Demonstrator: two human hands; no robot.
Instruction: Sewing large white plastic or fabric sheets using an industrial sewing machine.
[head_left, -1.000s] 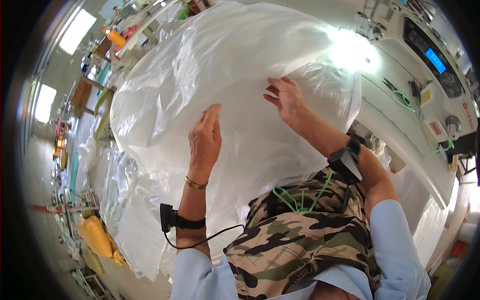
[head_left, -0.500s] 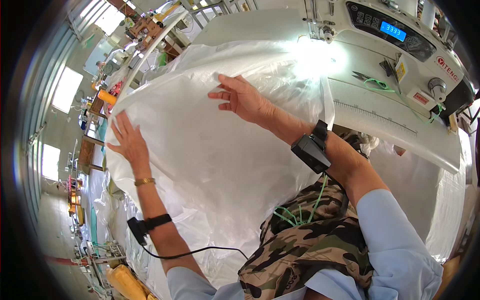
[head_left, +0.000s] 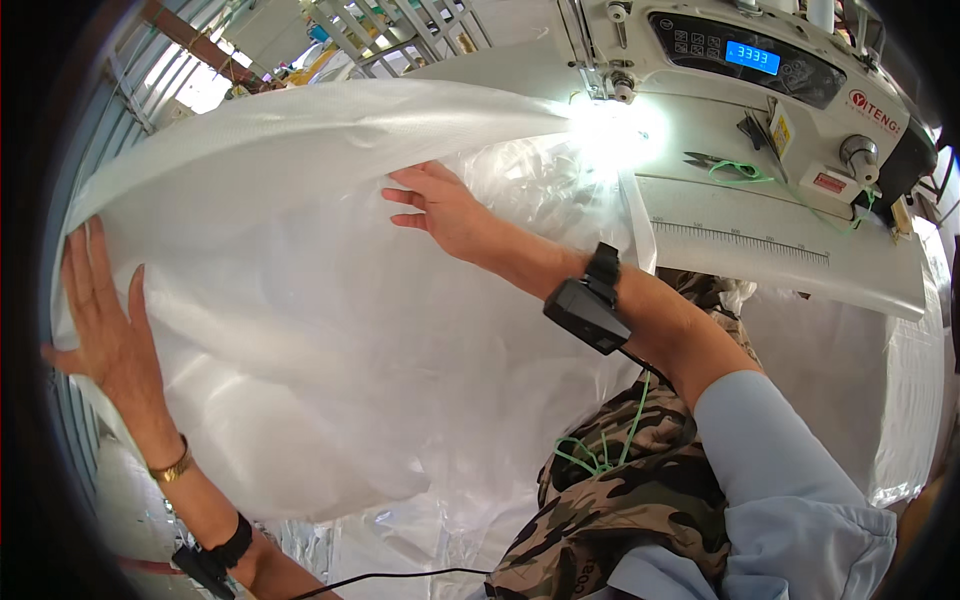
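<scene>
A wide white plastic sheet [head_left: 300, 290], slightly see-through, spreads over most of the view. Its upper edge forms a long raised fold [head_left: 330, 125] that narrows toward the lit needle area of a sewing machine [head_left: 800, 130]. At the far left, my left hand [head_left: 115, 330] lies against the sheet with fingers stretched toward its edge and the thumb apart. My right hand [head_left: 445, 212] is over the middle of the sheet, just below the fold, its fingers loosely bent and apart. Glare hides the needle and presser foot.
Dark scissors [head_left: 705, 160] and green thread [head_left: 740, 172] lie on the machine bed, right of the light. A ruler scale [head_left: 740, 240] runs along the bed's near side. Metal railings [head_left: 400, 30] stand behind. Camouflage cloth [head_left: 630, 500] covers my lap.
My left hand has moved far to the left, and the sheet's left side has spread out with it. My right hand has shifted slightly left and down in view. The view itself has shifted.
</scene>
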